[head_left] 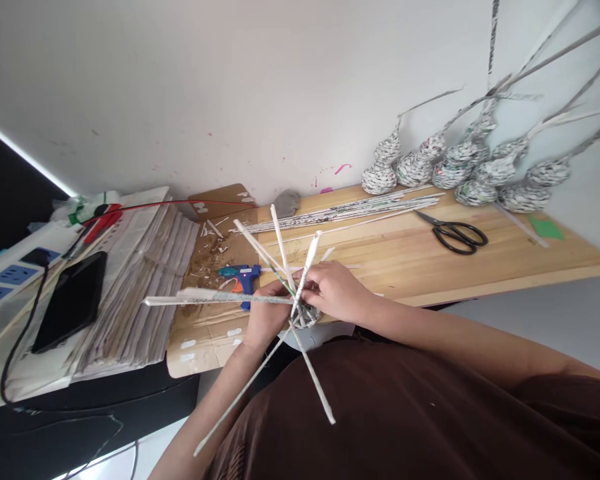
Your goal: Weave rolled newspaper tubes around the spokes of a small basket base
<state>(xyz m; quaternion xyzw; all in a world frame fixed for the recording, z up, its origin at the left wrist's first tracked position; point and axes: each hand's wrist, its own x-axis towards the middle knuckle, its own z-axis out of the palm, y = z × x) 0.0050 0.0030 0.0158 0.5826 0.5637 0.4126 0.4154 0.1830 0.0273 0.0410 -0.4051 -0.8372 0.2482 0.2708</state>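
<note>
Close to my body, at the table's front edge, is a small woven newspaper piece [307,316] with several rolled paper strips [314,377] sticking out in all directions. My left hand [270,310] is closed around its left side, the fingertips partly hidden behind the strips. From the right, my right hand [333,288] pinches a paper strip [305,277] near the centre where the strips meet. A blue glue gun [249,283] lies just beyond my left hand on a cardboard sheet.
Black scissors [460,237] and a bundle of paper rolls [340,212] lie on the wooden table [380,250]. Gourd-shaped woven pieces [379,175] stand along the wall. To the left are a newspaper stack [145,300], a phone [71,300] and a power strip [15,273] with cables.
</note>
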